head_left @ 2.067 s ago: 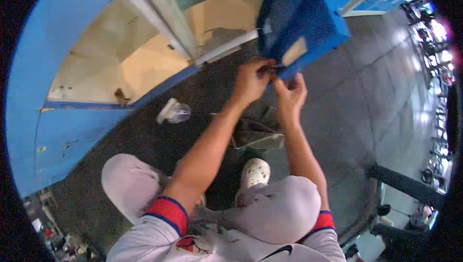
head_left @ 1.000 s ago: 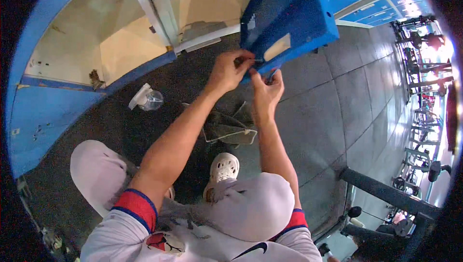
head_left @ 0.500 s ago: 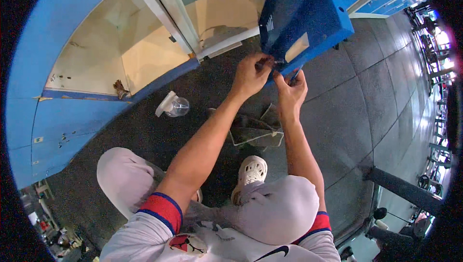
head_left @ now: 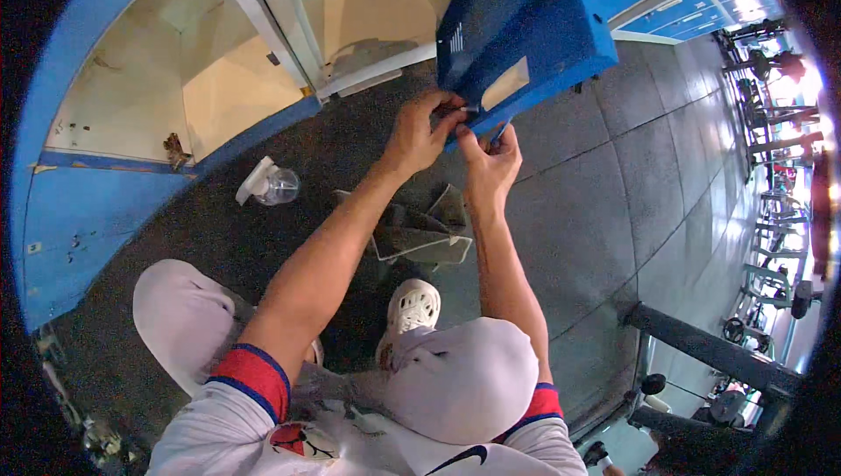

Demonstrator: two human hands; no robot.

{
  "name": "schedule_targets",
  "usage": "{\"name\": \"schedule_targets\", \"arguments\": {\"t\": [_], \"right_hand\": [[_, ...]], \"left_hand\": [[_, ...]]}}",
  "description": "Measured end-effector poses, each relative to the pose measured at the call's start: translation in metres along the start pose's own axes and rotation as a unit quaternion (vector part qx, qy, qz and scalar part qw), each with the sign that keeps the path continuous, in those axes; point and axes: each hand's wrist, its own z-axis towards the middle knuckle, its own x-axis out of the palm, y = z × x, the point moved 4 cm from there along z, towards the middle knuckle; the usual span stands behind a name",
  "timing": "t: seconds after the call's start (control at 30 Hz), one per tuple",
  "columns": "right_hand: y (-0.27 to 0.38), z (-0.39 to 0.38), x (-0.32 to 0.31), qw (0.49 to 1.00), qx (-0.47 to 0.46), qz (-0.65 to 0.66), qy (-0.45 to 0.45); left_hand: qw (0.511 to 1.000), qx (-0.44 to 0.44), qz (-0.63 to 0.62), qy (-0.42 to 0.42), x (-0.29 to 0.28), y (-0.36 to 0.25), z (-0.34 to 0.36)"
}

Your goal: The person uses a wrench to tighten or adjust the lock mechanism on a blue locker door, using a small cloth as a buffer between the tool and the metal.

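Note:
An open blue locker door (head_left: 561,56) stands before me, with a pale rectangular label (head_left: 506,84) on it. At the door's lower corner, my left hand (head_left: 420,133) is closed in a pinch against the inner face. What its fingertips hold is too small and shaded to make out. Just to the right, my right hand (head_left: 492,161) grips the same corner, thumb on the near edge and fingers on the outer side. A slim blue piece shows between that thumb and the fingers; I cannot tell whether it belongs to the door.
Open locker compartments (head_left: 236,82) stand at the left, one with a small brown object (head_left: 177,152) inside. On the dark floor lie a clear container with a white part (head_left: 272,185) and a dark folded cloth (head_left: 420,235). Gym equipment (head_left: 771,283) lines the right.
The whole view has shifted, so everything appears farther left. Both hands stay at the door's lower corner, with the left fingers slightly rearranged.

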Motion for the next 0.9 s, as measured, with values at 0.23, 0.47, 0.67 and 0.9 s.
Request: {"name": "schedule_targets", "arguments": {"t": [0.23,0.47,0.67,0.9], "right_hand": [[0.000,-0.001,-0.007,0.998,0.054,-0.045,0.000],[-0.001,0.002,-0.005,1.000,0.017,0.002,-0.007],[0.001,0.002,-0.003,0.999,-0.005,-0.053,-0.002],[0.001,0.001,-0.004,1.000,-0.001,-0.023,-0.003]], "left_hand": [[0.999,-0.044,-0.029,0.012,0.006,0.005,-0.006],[0.998,-0.047,-0.008,0.034,0.006,-0.003,-0.004],[0.997,-0.052,-0.001,0.058,0.004,0.016,0.002],[0.972,-0.073,-0.224,-0.024,0.001,0.007,-0.005]]}}
